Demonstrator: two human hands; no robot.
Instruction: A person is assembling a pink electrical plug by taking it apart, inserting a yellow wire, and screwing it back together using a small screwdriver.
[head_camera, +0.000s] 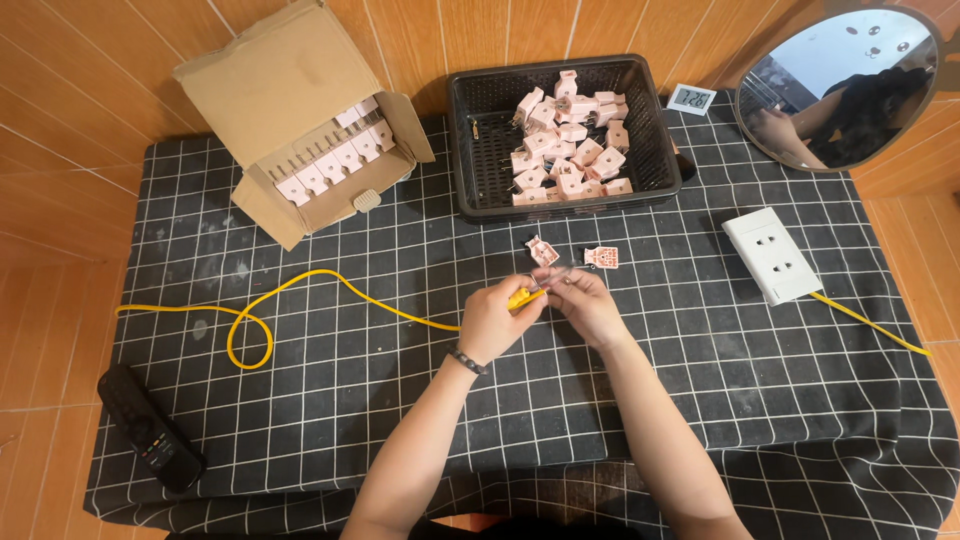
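— Two hands meet at the middle of the worktop (300, 420), which wears a black cloth with a white grid. What do they hold?

— The left hand (492, 318) has its fingers closed around the end of a yellow cable (300, 285). The right hand (590, 305) pinches something small at the cable's tip; its fingers are curled close, but what sits between them is too small to tell.

— Where does the cable run?

— From the left hand it goes off to the left, makes a loop, and reaches the cloth's left edge.

— And nearby?

— Two pink plug parts (543, 250) (601, 257) lie just beyond the fingertips. Behind them stands a black basket (470, 140) holding a heap of the same pink parts. An open cardboard box (270, 90) at the far left has more of them set in rows.

— Anything to the right?

— A white socket block (772, 255) with a yellow lead (870, 322), well apart from the hands. A round mirror (845, 85) leans at the far corner, a small white clock (691, 98) beside it. A black remote (150, 428) lies at the near left.
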